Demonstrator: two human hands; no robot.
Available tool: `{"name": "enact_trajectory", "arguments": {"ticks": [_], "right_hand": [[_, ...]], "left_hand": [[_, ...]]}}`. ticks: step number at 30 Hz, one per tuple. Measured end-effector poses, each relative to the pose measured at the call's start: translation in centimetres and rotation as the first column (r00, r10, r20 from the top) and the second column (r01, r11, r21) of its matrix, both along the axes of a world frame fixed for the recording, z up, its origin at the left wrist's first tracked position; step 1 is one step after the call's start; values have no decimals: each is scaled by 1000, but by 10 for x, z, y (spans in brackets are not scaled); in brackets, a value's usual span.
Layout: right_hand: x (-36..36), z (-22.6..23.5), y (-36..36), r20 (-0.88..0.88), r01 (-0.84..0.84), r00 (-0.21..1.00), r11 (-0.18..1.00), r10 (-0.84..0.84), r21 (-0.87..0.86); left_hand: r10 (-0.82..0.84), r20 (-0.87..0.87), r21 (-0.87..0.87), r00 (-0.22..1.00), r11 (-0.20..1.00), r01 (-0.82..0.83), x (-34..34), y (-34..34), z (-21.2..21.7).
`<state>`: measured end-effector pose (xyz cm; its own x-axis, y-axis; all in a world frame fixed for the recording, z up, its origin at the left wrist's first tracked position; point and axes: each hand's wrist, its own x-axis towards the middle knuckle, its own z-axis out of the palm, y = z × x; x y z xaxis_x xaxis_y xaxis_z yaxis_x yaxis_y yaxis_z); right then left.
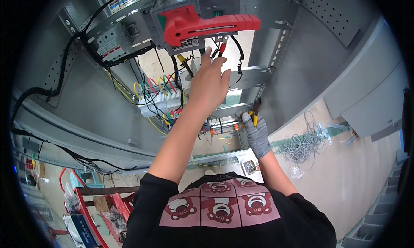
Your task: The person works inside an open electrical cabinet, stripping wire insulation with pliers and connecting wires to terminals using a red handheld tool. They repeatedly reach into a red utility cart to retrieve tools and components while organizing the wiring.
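So here's the setup inside the cabinet (pixel 327 75). The left hand (pixel 210 82) is bare and reaching up, fingers spread loose and open, tips right at the wires (pixel 222 47) hanging under the switch (pixel 189 25) with the big red handle (pixel 211 23). Those wires have a red lug and a yellow one on the ends, and they drop pretty much straight down from the switch body, so their long axis runs along the same line as the reaching arm. The fingertips look like they're touching or just about touching the red one, hard to call.

The right hand (pixel 255 133) is in a grey glove, lower down and off to the right, closed around yellow-handled pliers (pixel 255 112) that point up toward a grey rail (pixel 254 73). So the left hand is way nearer to the wires; the right is well apart from them, below and to the side.

Left of the arm there's a terminal block (pixel 157 99) with looped yellow, green and red leads. Off on the floor to the right lies a coil of grey cable (pixel 302 142).
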<state>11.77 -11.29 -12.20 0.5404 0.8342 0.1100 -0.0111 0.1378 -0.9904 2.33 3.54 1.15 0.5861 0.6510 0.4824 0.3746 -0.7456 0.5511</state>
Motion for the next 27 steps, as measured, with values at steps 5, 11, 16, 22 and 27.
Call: {"name": "enact_trajectory", "arguments": {"ticks": [5, 11, 16, 22, 27], "right_hand": [[-10, 34, 32, -99, 39, 995, 988, -24, 149], [-18, 59, 45, 102, 75, 992, 996, -80, 50], [-14, 81, 32, 67, -78, 995, 986, 69, 151], [0, 94, 22, 80, -181, 982, 972, 170, 150], [31, 76, 26, -5, -40, 999, 985, 41, 166]], "left_hand": [[-191, 280, -445, 941, 843, 303, -15, 17, 19], [-87, 458, -378, 885, 882, 283, -49, 5, -9], [-70, 312, 50, 947, 997, 57, -53, -26, -64], [-145, 402, -368, 904, 878, 305, -37, -39, -71], [-41, 506, -423, 861, 858, 290, -28, -39, -80]]}}
